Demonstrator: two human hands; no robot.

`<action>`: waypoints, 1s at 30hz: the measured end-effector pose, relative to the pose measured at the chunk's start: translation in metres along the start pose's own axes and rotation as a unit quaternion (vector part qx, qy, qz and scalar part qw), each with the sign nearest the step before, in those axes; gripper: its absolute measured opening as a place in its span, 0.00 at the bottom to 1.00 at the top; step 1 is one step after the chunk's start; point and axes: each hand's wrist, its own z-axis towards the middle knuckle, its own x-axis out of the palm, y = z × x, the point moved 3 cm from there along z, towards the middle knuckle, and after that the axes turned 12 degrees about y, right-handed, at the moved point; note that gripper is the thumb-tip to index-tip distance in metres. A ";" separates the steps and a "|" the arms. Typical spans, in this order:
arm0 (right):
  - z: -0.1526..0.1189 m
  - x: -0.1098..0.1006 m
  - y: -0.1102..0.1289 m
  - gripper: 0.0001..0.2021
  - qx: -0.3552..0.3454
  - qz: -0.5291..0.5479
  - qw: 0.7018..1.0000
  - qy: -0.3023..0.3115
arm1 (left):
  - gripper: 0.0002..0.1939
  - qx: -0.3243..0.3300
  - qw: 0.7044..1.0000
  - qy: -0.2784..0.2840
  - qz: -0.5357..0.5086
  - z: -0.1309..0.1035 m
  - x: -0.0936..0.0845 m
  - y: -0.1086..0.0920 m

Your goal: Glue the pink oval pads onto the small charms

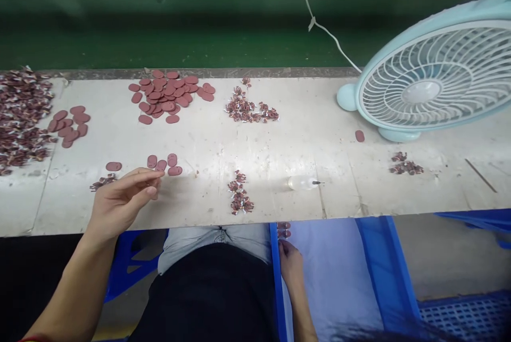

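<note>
Our left hand (123, 201), thumb and fingers loosely parted, is beside maroon oval discs (172, 160) on the desk (275, 155); our right hand (291, 265) (its grip we cannot tell) is in the blue tray (389, 267).

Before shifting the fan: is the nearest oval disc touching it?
Apart: the head view shows bare table between the disc and the fan's foot.

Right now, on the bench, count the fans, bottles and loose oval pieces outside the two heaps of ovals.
Fan: 1
Bottle: 1
Loose oval pieces: 6 visible, 5 near the left hand, 1 off to the right
Total: 8
</note>
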 end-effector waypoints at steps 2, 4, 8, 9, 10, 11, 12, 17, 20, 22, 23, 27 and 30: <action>-0.002 0.000 0.003 0.23 -0.004 0.009 1.000 0.005 | 0.12 0.004 1.000 0.003 0.000 0.001 0.000 -0.001; -0.004 0.001 0.004 0.24 -0.007 0.017 1.000 0.007 | 0.10 0.000 1.000 -0.002 -0.001 0.002 0.001 -0.001; -0.002 0.001 0.004 0.23 -0.010 0.034 0.999 0.004 | 0.08 -0.012 1.000 -0.009 -0.015 0.005 0.005 -0.003; -0.001 0.001 0.004 0.23 -0.010 0.040 0.999 0.002 | 0.08 -0.014 1.000 -0.008 -0.018 0.005 0.005 -0.003; -0.001 0.000 0.005 0.22 -0.008 0.046 0.999 0.000 | 0.08 -0.014 1.000 -0.008 -0.020 0.006 0.005 -0.003; -0.002 -0.001 0.006 0.22 -0.005 0.054 0.998 -0.004 | 0.08 -0.016 1.000 -0.007 -0.023 0.006 0.004 -0.003; -0.004 -0.004 0.009 0.21 -0.003 0.065 0.998 -0.009 | 0.08 -0.017 0.999 -0.006 -0.027 0.005 0.003 -0.002; -0.040 -0.030 0.047 0.22 -0.008 0.191 0.980 -0.058 | 0.11 -0.071 0.989 -0.014 -0.131 -0.006 0.004 0.006; -0.061 -0.048 0.087 0.30 -0.041 0.307 0.950 -0.038 | 0.18 -0.140 0.959 0.036 -0.243 -0.017 0.036 0.006; -0.060 -0.055 0.120 0.35 -0.062 0.472 0.877 0.056 | 0.20 -0.163 0.924 0.105 -0.329 -0.023 0.073 -0.001; -0.055 -0.056 0.140 0.36 -0.076 0.589 0.792 0.140 | 0.21 -0.165 0.901 0.137 -0.377 -0.025 0.093 -0.005; -0.030 -0.060 0.229 0.33 -0.165 0.831 0.349 0.401 | 0.21 -0.177 0.813 0.189 -0.521 -0.029 0.160 -0.023; -0.022 -0.051 0.275 0.26 -0.225 0.830 0.287 0.422 | 0.21 -0.198 0.771 0.175 -0.579 -0.030 0.185 -0.029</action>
